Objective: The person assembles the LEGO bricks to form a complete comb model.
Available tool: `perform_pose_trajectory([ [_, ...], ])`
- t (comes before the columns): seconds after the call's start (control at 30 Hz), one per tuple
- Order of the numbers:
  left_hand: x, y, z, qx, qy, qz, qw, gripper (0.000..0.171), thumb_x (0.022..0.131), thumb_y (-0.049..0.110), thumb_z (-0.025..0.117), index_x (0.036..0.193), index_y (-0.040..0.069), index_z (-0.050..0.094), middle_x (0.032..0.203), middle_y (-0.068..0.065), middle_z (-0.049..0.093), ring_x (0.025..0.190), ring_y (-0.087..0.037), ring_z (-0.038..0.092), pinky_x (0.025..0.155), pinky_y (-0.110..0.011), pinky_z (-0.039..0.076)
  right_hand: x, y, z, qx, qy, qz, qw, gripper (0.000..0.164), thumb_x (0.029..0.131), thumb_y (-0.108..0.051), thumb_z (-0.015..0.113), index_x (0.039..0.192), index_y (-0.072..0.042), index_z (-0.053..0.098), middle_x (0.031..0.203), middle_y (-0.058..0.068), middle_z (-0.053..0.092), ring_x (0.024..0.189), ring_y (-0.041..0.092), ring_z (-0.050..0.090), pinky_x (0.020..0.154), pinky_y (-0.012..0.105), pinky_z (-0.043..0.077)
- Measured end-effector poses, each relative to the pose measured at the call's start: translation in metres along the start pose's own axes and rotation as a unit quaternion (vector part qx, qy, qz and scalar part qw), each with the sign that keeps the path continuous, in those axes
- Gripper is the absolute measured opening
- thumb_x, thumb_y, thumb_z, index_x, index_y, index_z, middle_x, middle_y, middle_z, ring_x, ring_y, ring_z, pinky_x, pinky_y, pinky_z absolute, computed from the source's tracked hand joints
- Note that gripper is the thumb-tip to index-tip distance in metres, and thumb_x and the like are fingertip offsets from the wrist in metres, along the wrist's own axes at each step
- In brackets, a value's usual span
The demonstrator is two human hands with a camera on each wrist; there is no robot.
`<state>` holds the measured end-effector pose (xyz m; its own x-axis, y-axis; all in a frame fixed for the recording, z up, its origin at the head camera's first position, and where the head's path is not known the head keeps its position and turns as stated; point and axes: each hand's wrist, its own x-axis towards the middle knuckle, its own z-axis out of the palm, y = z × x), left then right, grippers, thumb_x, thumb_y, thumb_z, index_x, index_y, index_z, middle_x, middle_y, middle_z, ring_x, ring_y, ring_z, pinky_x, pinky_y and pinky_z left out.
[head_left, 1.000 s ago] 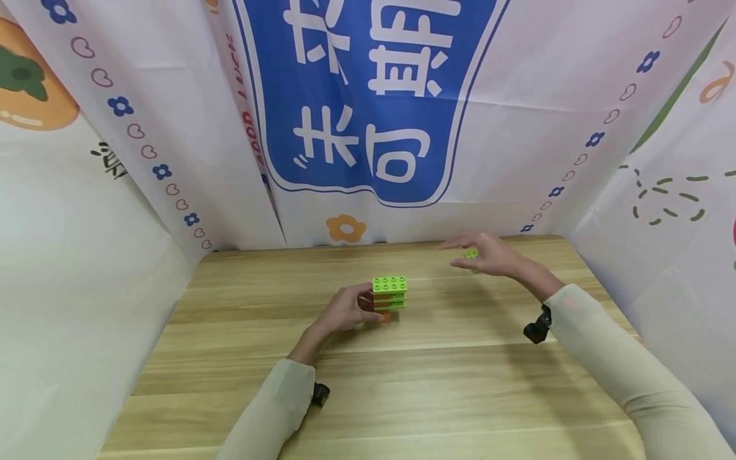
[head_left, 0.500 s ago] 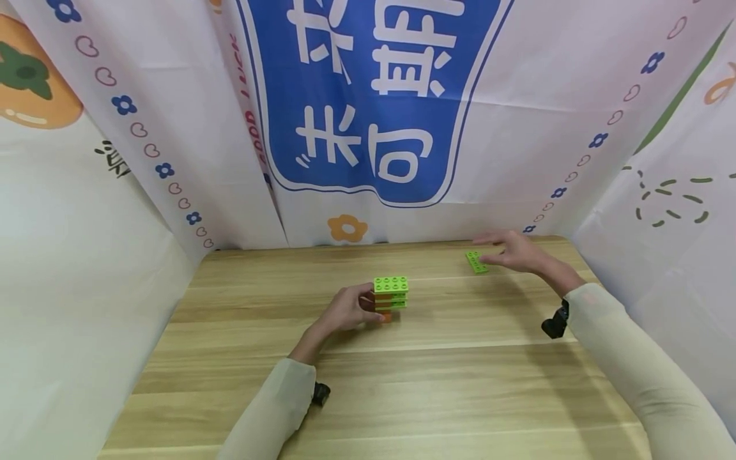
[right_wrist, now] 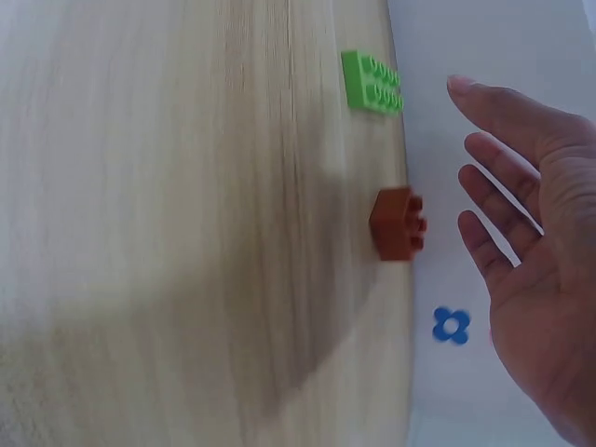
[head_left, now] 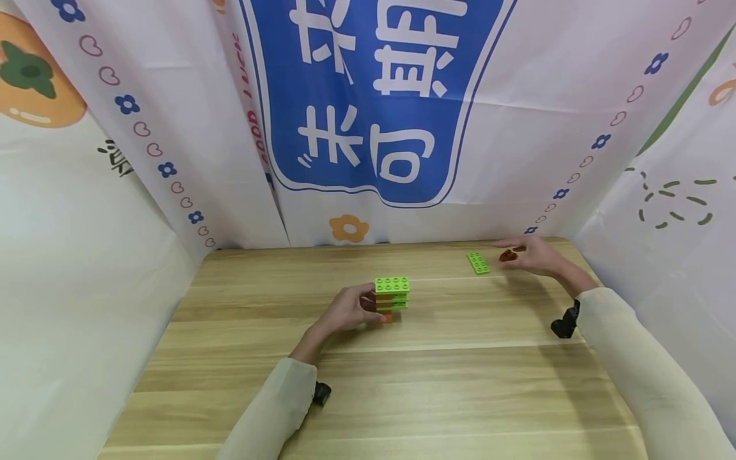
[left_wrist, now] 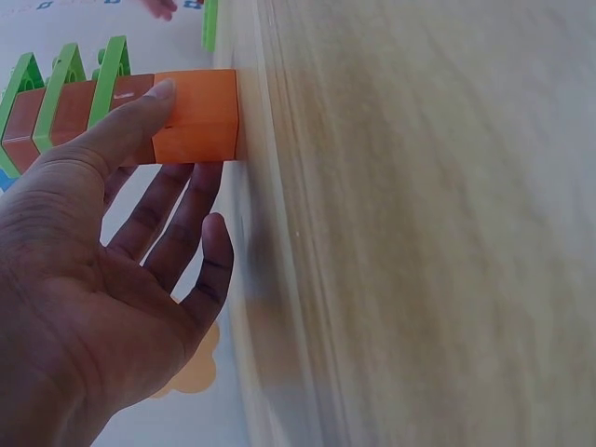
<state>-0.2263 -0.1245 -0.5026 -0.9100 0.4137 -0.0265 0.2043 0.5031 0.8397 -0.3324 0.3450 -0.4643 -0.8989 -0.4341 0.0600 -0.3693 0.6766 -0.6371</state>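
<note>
Pinching a stack of smooth plastic building bricks (head_left: 392, 293) low down, the left hand (left_wrist: 121, 270) has its thumb laid against the glossy, squared orange brick (left_wrist: 197, 116) at the foot and the brown brick (left_wrist: 133, 98) just above it. Beyond that thumb, brown bricks alternate with three thin lime-green plates, whose ends jut out past the brown faces on the side away from the palm; round studs cover the uppermost. The right hand (right_wrist: 554, 270) hovers with its thumb and fingers spread loosely, gripping nothing. Just beyond its fingertips a boxy red-brown brick (right_wrist: 393, 224) rests with its studs up, and on the thumb's side of that brick a flat lime-green studded plate (head_left: 478, 262) lies on the wood-grained tabletop (head_left: 368, 396). Matte, pale sleeves (head_left: 644, 377) lead back from both hands.

At the left hand, the stack covers the tips of some fingers, so their exact contact cannot be made out. Head-on, the right thumb and fingers partly mask the red-brown brick. The right wrist view cuts off that hand's heel and blurs both loose pieces slightly.
</note>
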Motion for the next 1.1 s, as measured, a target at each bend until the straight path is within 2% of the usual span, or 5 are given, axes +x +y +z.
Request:
perform_pose_trajectory([
  [0.27,-0.001,0.001,-0.001,0.001,-0.001,0.001,1.0,0.047,0.085,0.012,0.091,0.128,0.012,0.071,0.115,-0.008,0.076,0.101,-0.021,0.074,0.092,-0.038,0.062,-0.006,0.024,-0.001,0.05,0.009,0.019,0.999,0.065,0.089,-0.002,0.085,0.145,0.012,0.055,0.148,0.035,0.054,0.138,0.053,0.049,0.113,0.067,0.042],
  [0.6,0.0,0.0,-0.002,0.0,-0.007,0.001,1.0,0.047,0.085,0.013,0.091,0.128,0.012,0.071,0.116,-0.009,0.076,0.102,-0.022,0.075,0.092,-0.037,0.062,-0.014,0.037,0.004,0.073,0.013,0.107,0.992,0.073,0.093,-0.012,0.083,0.154,0.004,0.047,0.157,0.034,0.044,0.144,0.054,0.044,0.117,0.066,0.037],
  [0.77,0.001,-0.001,-0.002,-0.003,-0.009,0.001,1.0,0.047,0.085,0.012,0.091,0.128,0.011,0.071,0.116,-0.009,0.075,0.102,-0.021,0.075,0.092,-0.037,0.062,-0.017,0.045,0.008,0.099,0.016,0.117,0.988,0.073,0.096,-0.014,0.081,0.157,0.002,0.044,0.159,0.032,0.042,0.144,0.055,0.043,0.117,0.064,0.038],
  [0.93,0.0,0.0,-0.001,-0.009,-0.01,0.004,0.9999,0.047,0.085,0.011,0.091,0.128,0.012,0.071,0.115,-0.01,0.075,0.102,-0.022,0.075,0.092,-0.038,0.062,-0.017,0.05,0.012,0.109,0.019,0.127,0.986,0.075,0.097,-0.016,0.08,0.159,0.0,0.041,0.155,0.03,0.049,0.137,0.05,0.053,0.105,0.033,0.054],
  [1.1,-0.001,0.001,-0.002,-0.012,-0.01,0.001,0.9999,0.048,0.085,0.01,0.09,0.129,0.012,0.071,0.115,-0.009,0.075,0.102,-0.021,0.075,0.092,-0.037,0.062,-0.014,0.05,0.016,0.115,0.029,0.148,0.982,0.076,0.096,-0.017,0.082,0.16,-0.004,0.043,0.152,0.03,0.052,0.133,0.044,0.057,0.086,0.009,0.05],
])
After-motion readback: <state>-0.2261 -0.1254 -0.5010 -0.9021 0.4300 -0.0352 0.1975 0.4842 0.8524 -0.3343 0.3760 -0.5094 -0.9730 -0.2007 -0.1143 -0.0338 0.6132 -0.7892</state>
